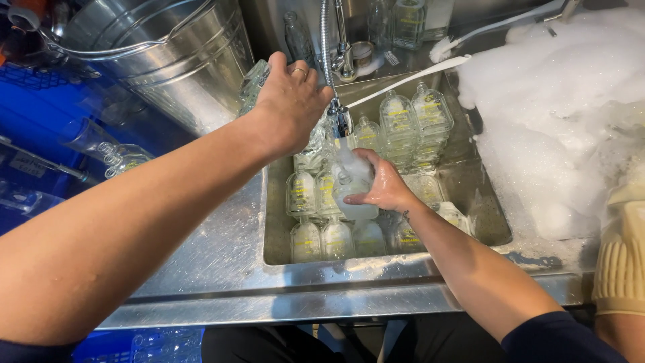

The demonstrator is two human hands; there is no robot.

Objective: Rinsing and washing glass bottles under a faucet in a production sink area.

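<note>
My right hand (pixel 383 185) grips a clear glass bottle (pixel 351 188) upright under the spray tap nozzle (pixel 339 121), with water running into its neck. My left hand (pixel 290 101) is raised above the sink, closed on another clear glass bottle (pixel 252 84) that shows behind the knuckles. Below both hands, several more clear bottles with yellow print (pixel 403 128) stand in rows inside the steel sink basin (pixel 490 208).
A large steel bucket (pixel 168 54) stands at the back left. Thick white foam (pixel 557 114) fills the basin to the right. A blue crate (pixel 40 114) with bottles lies left. A white brush (pixel 443 47) rests behind the sink, and a ribbed yellow glove (pixel 621 262) shows at right.
</note>
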